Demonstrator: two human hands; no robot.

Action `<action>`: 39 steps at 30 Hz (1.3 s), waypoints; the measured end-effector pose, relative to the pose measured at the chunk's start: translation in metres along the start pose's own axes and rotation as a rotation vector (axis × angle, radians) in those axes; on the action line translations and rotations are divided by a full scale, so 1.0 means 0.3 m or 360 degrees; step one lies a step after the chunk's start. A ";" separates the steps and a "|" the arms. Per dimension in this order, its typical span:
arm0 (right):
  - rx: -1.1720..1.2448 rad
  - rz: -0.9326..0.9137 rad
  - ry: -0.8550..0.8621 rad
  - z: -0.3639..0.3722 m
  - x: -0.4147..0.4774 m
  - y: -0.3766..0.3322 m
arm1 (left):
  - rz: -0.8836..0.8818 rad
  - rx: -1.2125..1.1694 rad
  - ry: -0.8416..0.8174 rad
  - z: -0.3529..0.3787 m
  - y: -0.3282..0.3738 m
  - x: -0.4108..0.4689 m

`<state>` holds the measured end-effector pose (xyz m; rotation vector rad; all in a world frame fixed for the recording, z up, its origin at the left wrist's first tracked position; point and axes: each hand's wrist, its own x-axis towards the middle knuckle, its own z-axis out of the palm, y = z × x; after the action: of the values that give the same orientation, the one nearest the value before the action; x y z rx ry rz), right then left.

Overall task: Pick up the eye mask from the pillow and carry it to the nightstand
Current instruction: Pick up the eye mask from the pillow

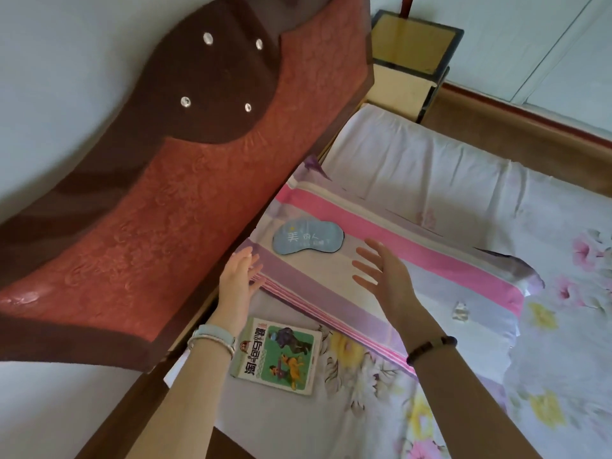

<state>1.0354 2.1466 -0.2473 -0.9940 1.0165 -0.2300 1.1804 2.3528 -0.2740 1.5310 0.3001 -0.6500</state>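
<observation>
While the eye mask [308,235] lies flat on the striped pillow [414,256] by the headboard [185,200], I hover left hand [236,279] and right hand [385,273] either side, fingers spread, empty, flanking it probably for the pickup; nightstand [414,44] sits well beyond.

I am wearing no sleeves; both my forearms are showing bare. My left wrist is carrying a pale blue watch band [213,333] beside a thin white bracelet [212,343]. My right wrist is wearing dark round beads [430,347].
</observation>
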 end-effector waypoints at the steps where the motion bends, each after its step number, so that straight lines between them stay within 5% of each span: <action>1: 0.0017 0.0028 0.0016 0.021 0.054 0.026 | -0.0030 0.0043 0.0003 0.009 -0.028 0.058; 9: 0.0063 0.0113 0.0195 0.105 0.384 0.193 | -0.0229 0.0124 0.0084 0.071 -0.207 0.433; 21: -0.0034 -0.0026 0.0153 0.166 0.524 0.278 | -0.0105 0.0261 0.0061 0.163 -0.257 0.562; 33: -0.0089 -0.0080 0.0248 0.200 0.446 0.190 | -0.0170 -0.0185 -0.0013 0.204 -0.159 0.449; 39: 0.0296 -0.0174 0.0209 0.154 0.262 0.049 | -0.0264 -0.0758 -0.0267 0.226 -0.005 0.255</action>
<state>1.1112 2.1362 -0.2992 -0.8742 1.0405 -0.4773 1.2262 2.2713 -0.3154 0.9975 0.4229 -0.7690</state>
